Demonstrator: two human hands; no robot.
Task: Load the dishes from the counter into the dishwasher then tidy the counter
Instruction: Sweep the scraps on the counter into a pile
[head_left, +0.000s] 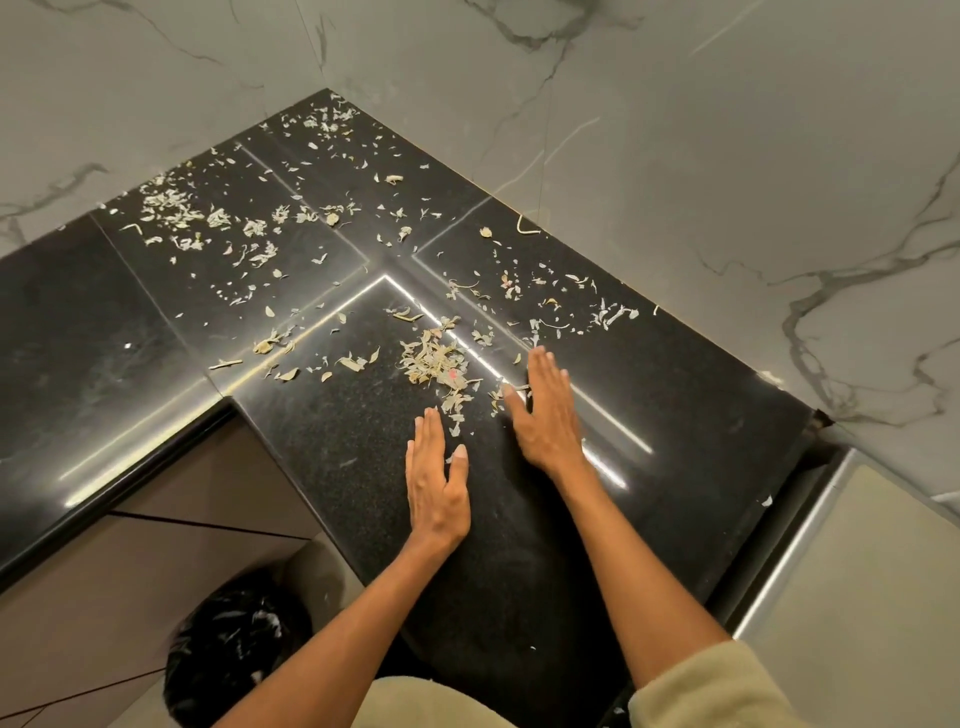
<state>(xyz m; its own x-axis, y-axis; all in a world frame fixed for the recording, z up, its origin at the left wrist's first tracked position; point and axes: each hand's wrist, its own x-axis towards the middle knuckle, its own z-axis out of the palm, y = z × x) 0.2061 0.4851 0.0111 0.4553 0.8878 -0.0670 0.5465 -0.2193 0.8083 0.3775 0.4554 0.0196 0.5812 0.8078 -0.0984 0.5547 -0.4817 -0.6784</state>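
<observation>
A black polished corner counter (322, 447) is strewn with dry pale leaf scraps. The densest heap of scraps (434, 361) lies near the middle, just ahead of both hands. My left hand (435, 480) lies flat on the counter with straight fingers, just below and left of the heap. My right hand (545, 410) stands on its edge with straight fingers, touching scraps at the right side of the heap. More scattered scraps (176, 213) cover the back left, and others (608, 314) lie along the right wall. Neither hand holds anything.
Marble walls (727, 156) close the corner at the back and right. A bin lined with a black bag (234, 639) stands on the floor below the counter's front edge. Brown cabinet fronts (171, 519) sit under the counter. A steel-edged surface (857, 597) adjoins at right.
</observation>
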